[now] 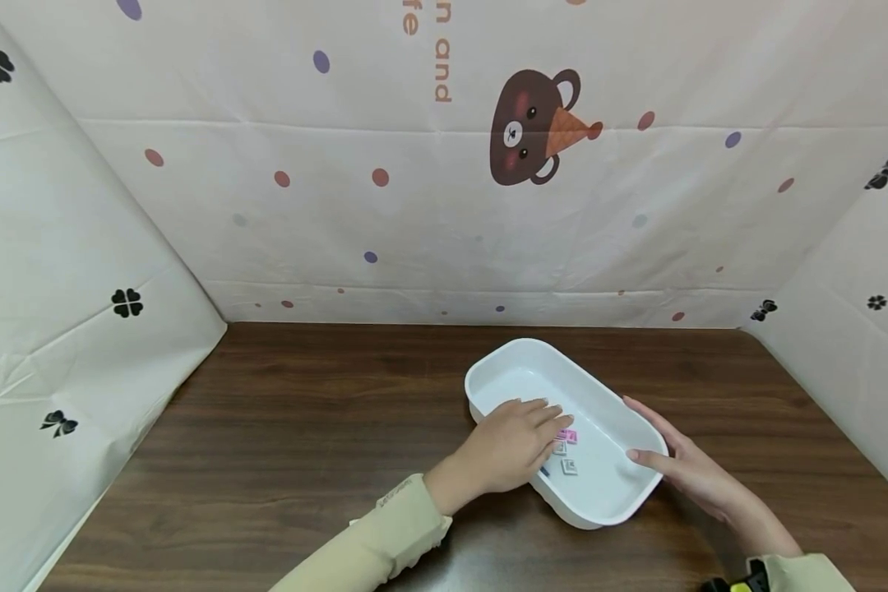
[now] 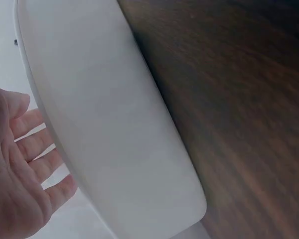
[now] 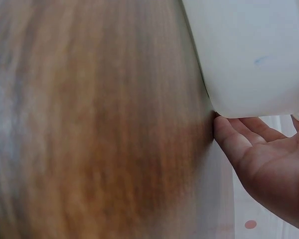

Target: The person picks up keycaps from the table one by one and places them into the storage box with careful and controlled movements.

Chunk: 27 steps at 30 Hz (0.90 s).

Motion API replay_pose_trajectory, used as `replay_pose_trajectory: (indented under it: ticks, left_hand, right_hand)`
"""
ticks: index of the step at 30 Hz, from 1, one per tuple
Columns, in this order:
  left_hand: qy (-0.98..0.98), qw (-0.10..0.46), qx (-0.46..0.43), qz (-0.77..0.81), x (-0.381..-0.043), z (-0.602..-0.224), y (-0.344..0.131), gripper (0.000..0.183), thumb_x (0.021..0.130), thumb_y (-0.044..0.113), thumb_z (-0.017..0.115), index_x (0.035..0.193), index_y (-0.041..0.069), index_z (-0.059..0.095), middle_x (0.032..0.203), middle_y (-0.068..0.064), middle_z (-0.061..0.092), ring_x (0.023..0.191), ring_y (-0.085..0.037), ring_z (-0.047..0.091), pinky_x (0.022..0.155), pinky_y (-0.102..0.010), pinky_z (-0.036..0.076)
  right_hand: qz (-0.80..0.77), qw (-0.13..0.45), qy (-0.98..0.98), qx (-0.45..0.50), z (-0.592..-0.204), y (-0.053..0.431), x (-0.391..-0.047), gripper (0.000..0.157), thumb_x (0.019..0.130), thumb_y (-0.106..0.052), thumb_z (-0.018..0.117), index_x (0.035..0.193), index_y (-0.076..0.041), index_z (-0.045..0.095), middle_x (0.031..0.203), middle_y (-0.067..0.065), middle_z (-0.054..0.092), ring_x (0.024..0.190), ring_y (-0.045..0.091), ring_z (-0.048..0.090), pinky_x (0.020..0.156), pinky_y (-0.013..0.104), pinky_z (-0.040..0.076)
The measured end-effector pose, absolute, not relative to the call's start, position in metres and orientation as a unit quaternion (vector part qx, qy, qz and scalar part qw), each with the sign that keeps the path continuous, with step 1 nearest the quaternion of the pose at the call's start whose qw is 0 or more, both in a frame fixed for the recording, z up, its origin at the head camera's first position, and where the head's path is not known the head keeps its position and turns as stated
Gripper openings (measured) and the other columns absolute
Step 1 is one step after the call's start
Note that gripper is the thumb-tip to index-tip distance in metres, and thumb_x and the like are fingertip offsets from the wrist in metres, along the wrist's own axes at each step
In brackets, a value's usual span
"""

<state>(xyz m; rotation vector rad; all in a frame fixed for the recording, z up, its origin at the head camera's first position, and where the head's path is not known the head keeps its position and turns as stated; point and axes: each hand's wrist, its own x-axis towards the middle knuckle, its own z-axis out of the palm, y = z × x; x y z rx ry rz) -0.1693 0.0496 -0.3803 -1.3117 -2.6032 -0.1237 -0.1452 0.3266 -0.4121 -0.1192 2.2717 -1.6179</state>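
A white plastic basin (image 1: 599, 489) with rounded corners stands at a slant on the dark table. Inside it lie small square tiles, among them a pink one (image 1: 571, 437) and a pale one with dark marks (image 1: 569, 467). My left hand (image 1: 506, 444) reaches over the near-left rim, its fingers spread loosely above the tiles and hiding part of them. In the left wrist view that hand (image 2: 20, 164) shows a bare palm beside the basin's wall (image 2: 99, 114). My right hand (image 1: 691, 473) grips the right end, thumb over the rim; the right wrist view has its fingers (image 3: 229, 132) under the basin's corner.
Brown wood-grain tabletop (image 1: 303, 444) extends left of the basin and to its right. A white printed sheet (image 1: 414, 222) with dots and a bear stands along the back edge, and similar sheets (image 1: 67, 329) close off both sides.
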Motion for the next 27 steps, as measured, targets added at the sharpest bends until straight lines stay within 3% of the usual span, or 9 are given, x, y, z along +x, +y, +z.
replay_pose_trajectory:
  ticks: [7, 13, 18, 20, 25, 27]
  left_hand:
    - [-0.895, 0.096, -0.434, 0.007, -0.160, -0.381, 0.042, 0.045, 0.097, 0.038, 0.035, 0.140, 0.028, 0.032, 0.146, 0.008, 0.032, 0.136, -0.012, 0.025, 0.107, -0.040, 0.029]
    - [-0.894, 0.105, -0.434, 0.024, -0.155, -0.382, 0.033, 0.047, 0.096, 0.041, 0.035, 0.141, 0.027, 0.031, 0.146, 0.006, 0.031, 0.136, -0.012, 0.025, 0.106, -0.041, 0.030]
    - [-0.895, 0.108, -0.431, 0.041, -0.153, -0.383, 0.027, 0.049, 0.096, 0.042, 0.035, 0.142, 0.026, 0.030, 0.147, 0.006, 0.031, 0.136, -0.013, 0.026, 0.106, -0.041, 0.030]
    - [-0.897, 0.104, -0.428, 0.045, -0.151, -0.383, 0.025, 0.049, 0.096, 0.043, 0.034, 0.142, 0.026, 0.028, 0.147, 0.006, 0.029, 0.136, -0.013, 0.024, 0.107, -0.041, 0.029]
    - [-0.898, 0.105, -0.425, 0.045, -0.149, -0.383, 0.018, 0.049, 0.096, 0.044, 0.031, 0.142, 0.026, 0.029, 0.147, 0.006, 0.029, 0.137, -0.013, 0.024, 0.106, -0.042, 0.029]
    - [-0.898, 0.110, -0.424, 0.046, -0.148, -0.384, 0.015, 0.049, 0.096, 0.045, 0.030, 0.142, 0.026, 0.029, 0.147, 0.007, 0.030, 0.136, -0.013, 0.024, 0.106, -0.042, 0.029]
  right_hand:
    - [-0.573, 0.173, 0.800, -0.042, -0.412, 0.326, -0.145, 0.072, 0.090, -0.016, 0.052, 0.146, -0.020, 0.007, 0.142, 0.022, 0.016, 0.099, 0.001, 0.049, 0.079, 0.029, 0.049]
    - [-0.572, 0.168, 0.801, -0.045, -0.412, 0.325, -0.144, 0.072, 0.090, -0.015, 0.053, 0.146, -0.019, 0.008, 0.142, 0.020, 0.017, 0.099, 0.000, 0.049, 0.078, 0.026, 0.048]
    - [-0.567, 0.168, 0.805, -0.036, -0.412, 0.324, -0.144, 0.071, 0.089, -0.016, 0.054, 0.146, -0.020, 0.011, 0.132, -0.002, 0.030, 0.100, 0.000, 0.050, 0.078, 0.025, 0.048]
    - [-0.567, 0.169, 0.806, -0.031, -0.411, 0.324, -0.144, 0.071, 0.089, -0.016, 0.055, 0.146, -0.021, 0.011, 0.130, -0.005, 0.030, 0.100, 0.001, 0.050, 0.079, 0.026, 0.048]
    - [-0.563, 0.172, 0.808, -0.027, -0.409, 0.323, -0.144, 0.072, 0.089, -0.018, 0.054, 0.146, -0.021, 0.011, 0.141, 0.014, 0.020, 0.100, 0.000, 0.049, 0.080, 0.028, 0.047]
    - [-0.563, 0.173, 0.808, -0.026, -0.409, 0.323, -0.144, 0.072, 0.089, -0.018, 0.054, 0.146, -0.022, 0.011, 0.141, 0.013, 0.020, 0.101, 0.000, 0.049, 0.080, 0.027, 0.047]
